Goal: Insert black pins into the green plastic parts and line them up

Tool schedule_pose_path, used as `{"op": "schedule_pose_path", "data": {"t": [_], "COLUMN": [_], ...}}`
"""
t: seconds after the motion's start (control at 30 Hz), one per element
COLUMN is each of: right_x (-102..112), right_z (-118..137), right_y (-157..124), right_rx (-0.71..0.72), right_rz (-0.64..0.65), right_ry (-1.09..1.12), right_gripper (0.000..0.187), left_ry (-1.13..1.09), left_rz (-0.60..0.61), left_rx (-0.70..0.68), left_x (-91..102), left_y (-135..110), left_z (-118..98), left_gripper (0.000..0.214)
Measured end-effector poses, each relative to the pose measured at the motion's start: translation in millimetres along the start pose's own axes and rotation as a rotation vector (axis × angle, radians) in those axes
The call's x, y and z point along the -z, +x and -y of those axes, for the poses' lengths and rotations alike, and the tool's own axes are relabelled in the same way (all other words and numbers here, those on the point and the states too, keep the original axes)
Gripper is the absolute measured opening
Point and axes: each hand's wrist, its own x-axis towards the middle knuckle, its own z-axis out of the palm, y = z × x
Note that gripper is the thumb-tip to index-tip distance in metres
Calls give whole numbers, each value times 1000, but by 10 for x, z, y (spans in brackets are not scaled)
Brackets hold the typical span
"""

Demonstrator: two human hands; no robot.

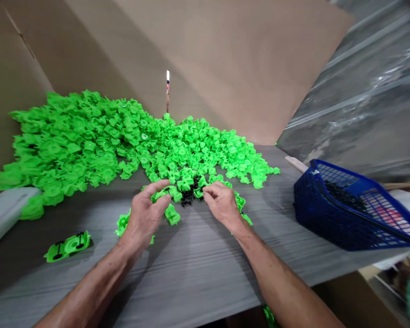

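My left hand (146, 212) is curled over the grey table, thumb and index finger around a green plastic toy car body (159, 196). Between thumb and fingertips of my right hand (222, 202) is a small black wheel axle (203, 188), mostly hidden by the fingers. A small heap of black wheel axles (187, 197) lies between the hands. One loose green car body (172, 215) rests just right of my left thumb. Off to the left, another car body (68, 246) lies on the table with two black wheel axles fitted across it.
A large pile of green car bodies (89, 136) spreads along the back against a cardboard wall (225, 68). On the right stands a blue plastic basket (328, 214) holding dark parts. A white box-like object (10, 212) sits at the left edge. Plastic sheeting (369, 100) hangs behind the basket.
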Motion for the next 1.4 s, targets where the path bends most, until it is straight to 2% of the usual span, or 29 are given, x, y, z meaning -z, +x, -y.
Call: {"op": "schedule_pose_path", "data": {"t": [0.1, 0.2, 0.3, 0.4, 0.5, 0.67, 0.77, 0.87, 1.0, 1.17, 1.4], "right_x": [-25, -68, -115, -153, -162, -144, -143, -133, -95, -109, -205], "right_z": [19, 136, 209, 224, 224, 216, 201, 205, 257, 322, 347], "right_y": [-35, -74, -93, -98, -96, -100, -105, -100, -85, -77, -71], "right_rx": [80, 185, 234, 208, 207, 262, 258, 222, 139, 108, 104], "right_rz": [154, 251, 380, 456, 470, 482, 512, 508, 483, 551, 525], "right_ry": [-195, -283, -408, -521, -556, -488, -432, -395, -408, -414, -472], "right_gripper": [19, 23, 22, 23, 24, 18, 16, 12, 5, 11, 18], "left_ry": [-36, -144, -222, -227, -237, -323, -267, -215, -216, -239, -338], "left_rz": [-49, -91, -63, -14, 26, 97, 101, 167, 204, 208, 208], "left_rx": [-19, 31, 85, 101, 141, 221, 263, 287, 269, 325, 387], "left_x": [1, -5, 5, 14, 4, -31, -25, -1, 19, 9, 3], "left_y": [27, 45, 55, 41, 6, -34, -17, 8, 10, -11, -2], "left_z": [4, -10, -41, -74, -108, -137, -110, -76, -68, -99, -104], "left_gripper": [45, 37, 31, 31, 40, 54, 48, 37, 37, 42, 35]}}
